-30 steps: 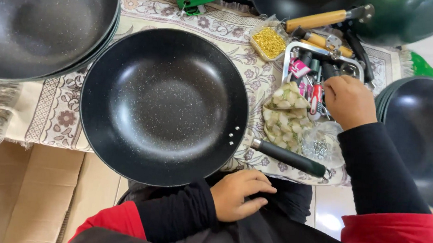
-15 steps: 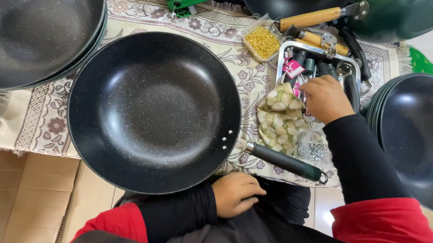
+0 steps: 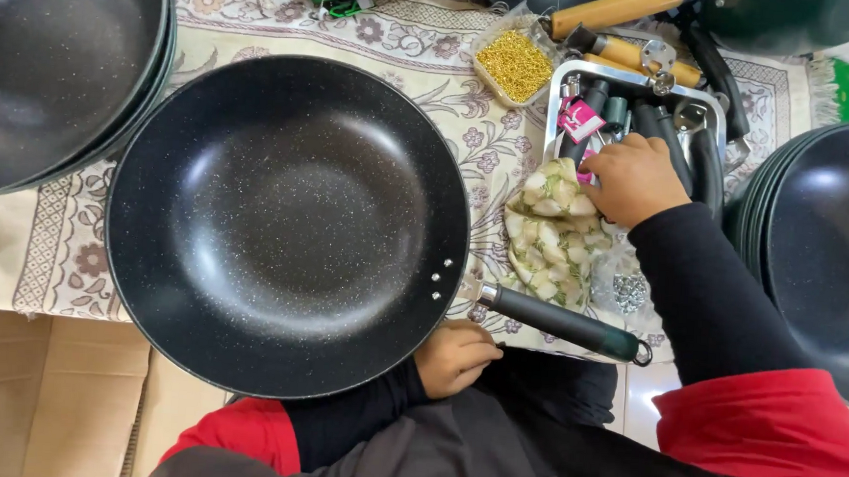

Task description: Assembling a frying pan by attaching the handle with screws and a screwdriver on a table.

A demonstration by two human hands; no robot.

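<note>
Left hand (image 3: 457,356) loosely curled under pan (image 3: 288,222) rim; right hand (image 3: 632,179), grip unclear, rummaging metal tray (image 3: 640,85), frame's upper right. Risk: unsteadied pan tips.

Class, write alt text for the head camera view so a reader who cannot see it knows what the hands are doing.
A large black speckled frying pan rests on a floral cloth, its rim over the person's left hand. The right hand reaches into a metal tray of dark pan handles, beside a tub of gold screws. More pans stand stacked at both sides.
</note>
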